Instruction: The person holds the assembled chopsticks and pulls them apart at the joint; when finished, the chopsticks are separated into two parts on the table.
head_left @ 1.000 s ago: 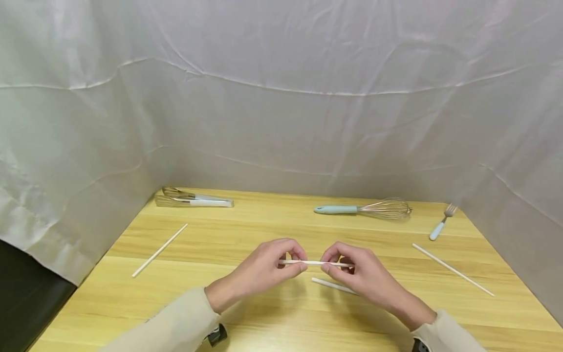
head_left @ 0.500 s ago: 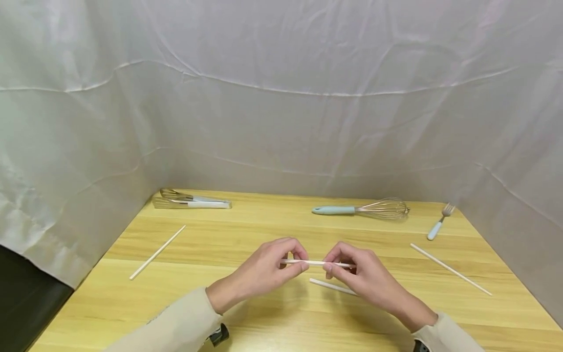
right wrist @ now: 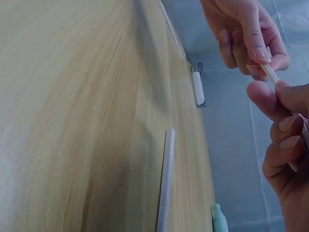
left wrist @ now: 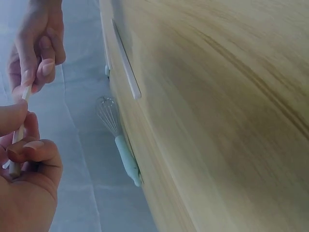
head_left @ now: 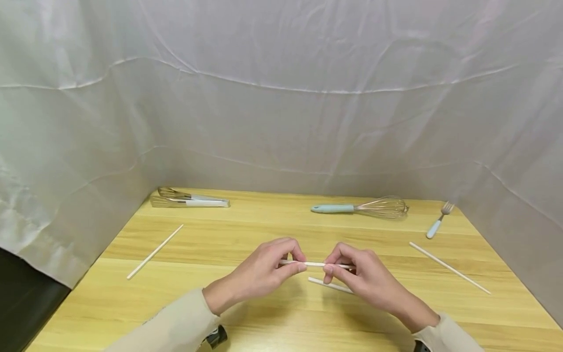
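Note:
A thin white stick point(head_left: 314, 264) is held level above the wooden table, pinched at one side by the left hand point(head_left: 268, 268) and at the other by the right hand point(head_left: 367, 276). A short stretch of it shows between the thumbs. Below the right hand a second white stick point(head_left: 325, 283) lies on the table, its right end hidden by that hand. In the left wrist view the held stick point(left wrist: 26, 93) runs from the left hand point(left wrist: 31, 179) to the right hand point(left wrist: 38, 48). The right wrist view shows the resting stick point(right wrist: 166, 181) beside the hands.
Another white stick point(head_left: 155, 252) lies at the left and one more point(head_left: 449, 268) at the right. Along the back are tongs point(head_left: 193, 201), a whisk point(head_left: 360, 208) and a fork point(head_left: 440, 220). Grey cloth point(head_left: 281, 127) hangs around the back and sides of the table point(head_left: 220, 239).
Both hands keep their pinch on the stick and have barely moved. A right finger now shows extended lower, beneath the thumb. The whole head view has shifted slightly.

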A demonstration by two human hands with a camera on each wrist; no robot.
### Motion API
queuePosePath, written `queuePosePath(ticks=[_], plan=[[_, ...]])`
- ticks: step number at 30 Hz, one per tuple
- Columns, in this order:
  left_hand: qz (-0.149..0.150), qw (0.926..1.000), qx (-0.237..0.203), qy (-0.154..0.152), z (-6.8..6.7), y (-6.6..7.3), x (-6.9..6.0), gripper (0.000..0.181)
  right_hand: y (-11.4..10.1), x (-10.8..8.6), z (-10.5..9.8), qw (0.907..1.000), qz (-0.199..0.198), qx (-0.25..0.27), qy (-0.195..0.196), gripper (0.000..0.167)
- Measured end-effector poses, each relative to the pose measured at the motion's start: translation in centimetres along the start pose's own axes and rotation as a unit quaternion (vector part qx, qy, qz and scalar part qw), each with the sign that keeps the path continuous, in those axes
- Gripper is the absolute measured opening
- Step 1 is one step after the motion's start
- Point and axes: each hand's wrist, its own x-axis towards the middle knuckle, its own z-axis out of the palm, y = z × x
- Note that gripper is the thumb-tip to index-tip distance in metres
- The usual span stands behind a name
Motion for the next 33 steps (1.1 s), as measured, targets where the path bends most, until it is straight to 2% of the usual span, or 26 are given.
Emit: queuePosePath(ticks=[7, 13, 19, 24, 29, 31, 33], plan=[[0.014, 0.9998, 0.0, 0.013, 0.0, 0.0, -0.1, 0.007, 0.0, 0.1, 0.0, 0.9999, -0.008, 0.009, 0.003, 0.004], [0.065, 0.9965, 0.035, 0.039, 0.2, 0.1, 0.1, 0.006, -0.3, 0.2, -0.4, 0.9999, -0.014, -0.002, 0.01, 0.004], [0.043, 0.9984, 0.002, 0.035, -0.1, 0.4, 0.1, 0.005, -0.7, 0.3, -0.7, 0.9999, -0.009, -0.007, 0.011, 0.007], [0.068, 0.9968, 0.023, 0.036, -0.2, 0.4, 0.0, 0.006, -0.9, 0.3, -0.7, 1.0, -0.003, -0.006, 0.006, 0.007], [0.089, 0.9946, 0.025, 0.047, -0.4, 0.4, -0.3, 0.006, -1.4, 0.5, -0.7, 0.9998, -0.016, -0.007, 0.002, 0.011], [0.094, 0.9941, 0.024, 0.047, -0.5, 0.4, -0.4, 0.006, -1.5, 0.6, -0.7, 0.9998, -0.02, -0.006, 0.001, 0.011], [0.084, 0.9956, 0.017, 0.039, -0.6, 0.3, -0.4, 0.005, -1.5, 0.6, -0.8, 0.9997, -0.022, -0.014, 0.001, 0.01]])
